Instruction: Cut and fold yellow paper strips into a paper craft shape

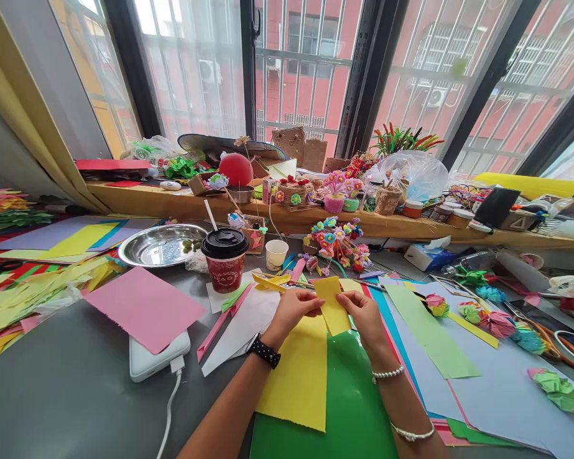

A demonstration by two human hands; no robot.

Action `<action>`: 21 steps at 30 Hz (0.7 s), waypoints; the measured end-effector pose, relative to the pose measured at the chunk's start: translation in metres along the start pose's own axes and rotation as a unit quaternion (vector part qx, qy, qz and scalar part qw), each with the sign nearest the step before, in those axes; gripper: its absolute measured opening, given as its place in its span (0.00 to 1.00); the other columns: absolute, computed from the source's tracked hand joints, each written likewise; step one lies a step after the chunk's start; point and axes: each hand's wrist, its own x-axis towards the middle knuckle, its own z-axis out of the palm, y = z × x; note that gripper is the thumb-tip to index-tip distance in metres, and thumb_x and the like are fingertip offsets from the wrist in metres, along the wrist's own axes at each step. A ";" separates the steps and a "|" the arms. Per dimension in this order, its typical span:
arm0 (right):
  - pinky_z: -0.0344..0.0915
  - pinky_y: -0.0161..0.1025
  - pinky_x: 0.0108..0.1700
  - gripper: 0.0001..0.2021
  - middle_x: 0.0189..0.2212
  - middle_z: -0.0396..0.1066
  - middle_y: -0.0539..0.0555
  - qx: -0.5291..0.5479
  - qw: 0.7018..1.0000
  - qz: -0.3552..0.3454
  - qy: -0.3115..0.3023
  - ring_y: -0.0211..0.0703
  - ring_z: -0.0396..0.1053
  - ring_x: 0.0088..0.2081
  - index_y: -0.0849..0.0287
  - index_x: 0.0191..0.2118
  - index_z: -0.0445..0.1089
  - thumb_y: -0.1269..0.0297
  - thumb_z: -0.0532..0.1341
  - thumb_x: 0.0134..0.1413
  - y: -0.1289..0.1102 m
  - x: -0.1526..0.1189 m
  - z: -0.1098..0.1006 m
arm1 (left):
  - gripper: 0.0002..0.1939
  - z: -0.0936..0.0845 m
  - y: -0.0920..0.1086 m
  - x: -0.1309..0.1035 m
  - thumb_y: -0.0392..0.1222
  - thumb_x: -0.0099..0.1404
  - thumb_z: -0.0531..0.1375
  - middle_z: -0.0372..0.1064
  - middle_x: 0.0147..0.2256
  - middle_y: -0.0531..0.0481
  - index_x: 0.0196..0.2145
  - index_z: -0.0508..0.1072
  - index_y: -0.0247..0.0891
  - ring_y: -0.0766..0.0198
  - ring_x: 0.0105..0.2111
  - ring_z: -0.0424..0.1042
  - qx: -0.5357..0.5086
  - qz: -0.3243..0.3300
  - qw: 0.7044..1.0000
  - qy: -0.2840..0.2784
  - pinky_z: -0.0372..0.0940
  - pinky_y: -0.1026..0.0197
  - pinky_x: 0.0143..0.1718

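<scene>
A small yellow paper piece (333, 307) is held up between my two hands, just above the table. My left hand (296, 311), with a dark watch at its wrist, pinches its left edge. On the opposite edge, the fingers of my right hand (363, 315) are closed on the same piece. Beneath them lies a larger yellow sheet (299, 382) with a ragged lower edge. It partly covers a glossy green sheet (358, 395) that reaches under my right forearm.
Left of my hands stand a lidded coffee cup (224, 264) with a straw and a metal plate (157, 245). A pink sheet (146, 306) rests on a white power bank (157, 354) with a cable. Crumpled paper flowers (500, 324) and coloured sheets lie at right.
</scene>
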 end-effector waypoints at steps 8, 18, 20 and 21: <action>0.61 0.35 0.24 0.13 0.20 0.71 0.52 -0.014 1.000 0.000 -0.013 0.41 0.66 0.23 0.62 0.21 0.70 0.56 0.65 0.33 0.004 0.002 0.001 | 0.07 0.003 0.000 0.000 0.41 0.45 0.63 0.68 0.17 0.51 0.18 0.72 0.34 0.66 0.20 0.68 0.026 0.062 0.996 0.067 0.63 0.66 0.24; 0.61 0.34 0.22 0.13 0.18 0.70 0.51 -0.031 0.999 0.021 -0.011 0.40 0.67 0.22 0.61 0.19 0.70 0.55 0.66 0.29 -0.001 0.001 0.001 | 0.09 0.001 -0.002 0.002 0.43 0.44 0.63 0.70 0.20 0.48 0.20 0.71 0.34 0.64 0.22 0.69 -0.009 0.076 0.993 0.093 0.64 0.65 0.26; 0.61 0.34 0.22 0.13 0.17 0.70 0.51 -0.032 0.999 0.024 -0.013 0.39 0.66 0.20 0.61 0.19 0.70 0.55 0.67 0.28 -0.001 0.002 0.001 | 0.10 0.001 -0.002 0.002 0.43 0.43 0.64 0.70 0.20 0.48 0.20 0.71 0.33 0.65 0.22 0.68 -0.011 0.085 0.991 0.103 0.64 0.65 0.26; 0.61 0.34 0.21 0.13 0.17 0.70 0.51 -0.035 0.999 0.023 -0.014 0.38 0.66 0.19 0.61 0.19 0.70 0.55 0.67 0.29 -0.002 0.002 0.001 | 0.10 0.001 -0.003 0.002 0.44 0.43 0.64 0.70 0.20 0.49 0.20 0.71 0.33 0.65 0.22 0.68 -0.012 0.089 0.990 0.111 0.64 0.65 0.26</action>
